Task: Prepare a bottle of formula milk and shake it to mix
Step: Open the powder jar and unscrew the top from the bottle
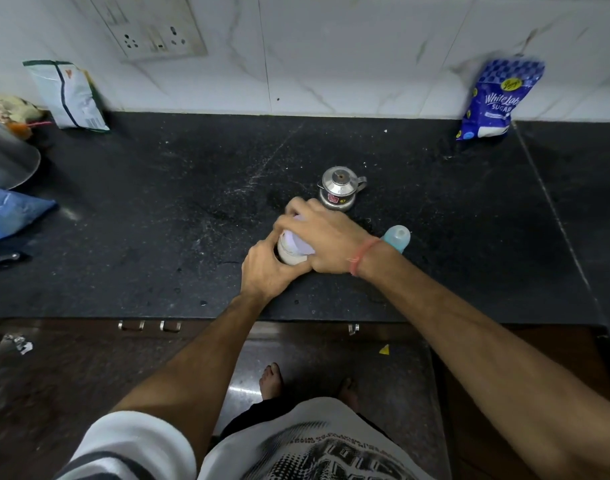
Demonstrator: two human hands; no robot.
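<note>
on the counter, left hand clamps the upright bottle low, right hand wrapped over its top.

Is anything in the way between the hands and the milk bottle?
No. Both hands are already on the bottle: the left hand wraps its lower part, and the right hand covers its top. The small steel pot and the blue cap sit off to the side.

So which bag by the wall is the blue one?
The sugar bag on the right, leaning against the wall. It is blue with white lettering; the packet on the left is white with dark green edges.
</note>
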